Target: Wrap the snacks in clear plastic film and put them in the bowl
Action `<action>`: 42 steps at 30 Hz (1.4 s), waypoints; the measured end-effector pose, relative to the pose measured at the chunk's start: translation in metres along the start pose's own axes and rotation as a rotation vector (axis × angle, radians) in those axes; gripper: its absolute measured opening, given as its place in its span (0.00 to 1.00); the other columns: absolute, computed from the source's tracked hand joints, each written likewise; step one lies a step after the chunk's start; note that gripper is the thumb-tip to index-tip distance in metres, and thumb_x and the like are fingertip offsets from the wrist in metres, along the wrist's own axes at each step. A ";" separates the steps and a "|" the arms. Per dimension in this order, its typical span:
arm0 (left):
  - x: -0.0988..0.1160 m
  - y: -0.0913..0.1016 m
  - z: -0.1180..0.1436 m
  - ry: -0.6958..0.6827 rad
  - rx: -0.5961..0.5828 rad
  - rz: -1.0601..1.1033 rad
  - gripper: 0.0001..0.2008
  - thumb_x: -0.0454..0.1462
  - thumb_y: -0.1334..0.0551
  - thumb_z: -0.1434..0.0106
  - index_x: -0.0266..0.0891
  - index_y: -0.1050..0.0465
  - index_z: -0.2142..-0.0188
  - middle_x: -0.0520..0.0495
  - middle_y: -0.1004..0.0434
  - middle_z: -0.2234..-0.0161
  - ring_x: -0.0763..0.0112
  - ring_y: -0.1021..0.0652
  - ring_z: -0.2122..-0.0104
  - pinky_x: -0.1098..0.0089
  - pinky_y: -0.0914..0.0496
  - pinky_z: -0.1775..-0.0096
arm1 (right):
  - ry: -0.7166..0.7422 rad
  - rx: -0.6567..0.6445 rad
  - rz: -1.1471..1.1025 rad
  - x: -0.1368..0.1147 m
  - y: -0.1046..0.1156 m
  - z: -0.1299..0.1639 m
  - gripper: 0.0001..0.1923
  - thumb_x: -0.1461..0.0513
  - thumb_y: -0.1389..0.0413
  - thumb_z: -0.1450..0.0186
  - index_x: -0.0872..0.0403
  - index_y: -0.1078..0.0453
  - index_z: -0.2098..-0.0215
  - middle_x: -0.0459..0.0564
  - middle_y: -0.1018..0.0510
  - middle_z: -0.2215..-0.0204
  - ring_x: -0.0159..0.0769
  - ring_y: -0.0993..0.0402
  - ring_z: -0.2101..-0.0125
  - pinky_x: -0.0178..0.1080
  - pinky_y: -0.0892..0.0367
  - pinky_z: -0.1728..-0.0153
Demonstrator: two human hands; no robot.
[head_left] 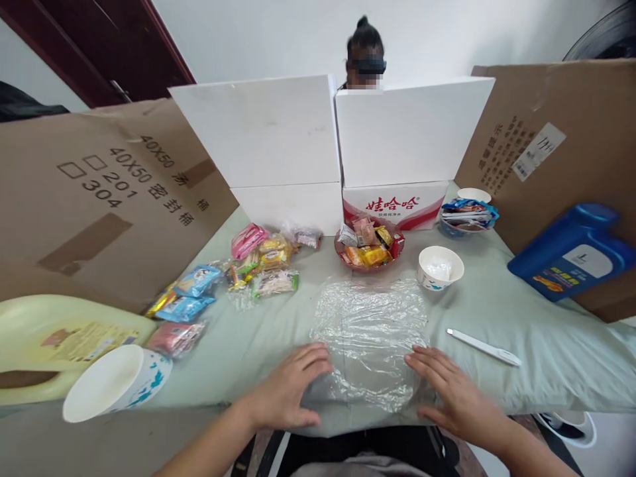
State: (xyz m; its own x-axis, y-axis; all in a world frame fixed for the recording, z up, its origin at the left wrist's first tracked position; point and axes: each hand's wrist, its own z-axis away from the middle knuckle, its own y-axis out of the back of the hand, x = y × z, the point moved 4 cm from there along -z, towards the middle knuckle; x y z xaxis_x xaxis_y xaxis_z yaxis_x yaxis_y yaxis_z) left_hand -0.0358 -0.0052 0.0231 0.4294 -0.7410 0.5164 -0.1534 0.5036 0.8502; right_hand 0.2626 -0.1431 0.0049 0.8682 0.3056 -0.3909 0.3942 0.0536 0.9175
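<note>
Clear plastic wrap [370,331] is lying on green cloth [497,318] w/ left hand [288,387] & right hand [454,391] spread flat, seemingly pressing its edges.

— What sits past the middle of the pale green cloth-covered bench [497,311]?
— A reddish glass bowl of wrapped snacks [370,249], with a small white paper cup [440,267] just right of it.
— And the sides?
— A blue plastic jug [571,254] lies right; loose snack packets [258,262], a pale yellow jug [50,338] left.

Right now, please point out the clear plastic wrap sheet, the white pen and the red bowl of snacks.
clear plastic wrap sheet [370,324], head view, its crinkled middle.
white pen [483,346], head view, mid-barrel.
red bowl of snacks [370,268], head view, front rim.
</note>
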 end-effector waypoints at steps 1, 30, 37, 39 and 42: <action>0.002 -0.003 0.004 0.004 -0.040 -0.014 0.28 0.45 0.31 0.49 0.50 0.31 0.47 0.45 0.34 0.41 0.51 0.39 0.39 0.50 0.43 0.39 | -0.017 -0.004 -0.019 -0.005 -0.004 -0.001 0.29 0.58 0.46 0.35 0.51 0.44 0.36 0.54 0.30 0.46 0.44 0.37 0.44 0.48 0.41 0.43; -0.069 0.015 -0.072 0.638 0.478 -0.042 0.12 0.33 0.39 0.38 0.42 0.31 0.54 0.53 0.23 0.68 0.70 0.24 0.67 0.73 0.35 0.63 | -0.661 0.210 0.267 0.051 -0.024 -0.089 0.23 0.60 0.58 0.29 0.58 0.43 0.39 0.58 0.22 0.55 0.43 0.22 0.63 0.39 0.31 0.67; -0.036 0.043 -0.068 0.623 0.723 -0.198 0.09 0.35 0.42 0.36 0.38 0.30 0.56 0.46 0.25 0.63 0.65 0.24 0.64 0.68 0.33 0.61 | -0.618 0.222 0.331 0.049 -0.025 -0.091 0.21 0.61 0.58 0.30 0.57 0.41 0.40 0.56 0.23 0.52 0.39 0.22 0.63 0.36 0.31 0.69; -0.006 0.036 -0.079 0.432 0.745 -0.245 0.07 0.36 0.45 0.33 0.39 0.28 0.62 0.47 0.25 0.66 0.67 0.25 0.66 0.68 0.32 0.61 | -0.610 0.224 0.329 0.047 -0.026 -0.092 0.21 0.62 0.58 0.30 0.57 0.41 0.41 0.57 0.24 0.52 0.38 0.22 0.62 0.35 0.31 0.69; 0.033 -0.003 -0.105 0.056 0.471 -0.264 0.08 0.35 0.45 0.34 0.39 0.28 0.65 0.47 0.24 0.67 0.66 0.24 0.63 0.66 0.31 0.60 | -0.625 0.250 0.324 0.047 -0.025 -0.091 0.20 0.62 0.58 0.30 0.57 0.40 0.41 0.56 0.22 0.55 0.38 0.22 0.64 0.35 0.32 0.69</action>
State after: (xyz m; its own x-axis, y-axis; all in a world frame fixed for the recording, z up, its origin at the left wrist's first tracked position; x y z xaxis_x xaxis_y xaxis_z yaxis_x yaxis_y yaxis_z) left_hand 0.0727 0.0153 0.0266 0.5520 -0.7841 0.2838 -0.4105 0.0407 0.9109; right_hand 0.2664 -0.0438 -0.0302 0.9326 -0.3320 -0.1417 0.0819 -0.1878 0.9788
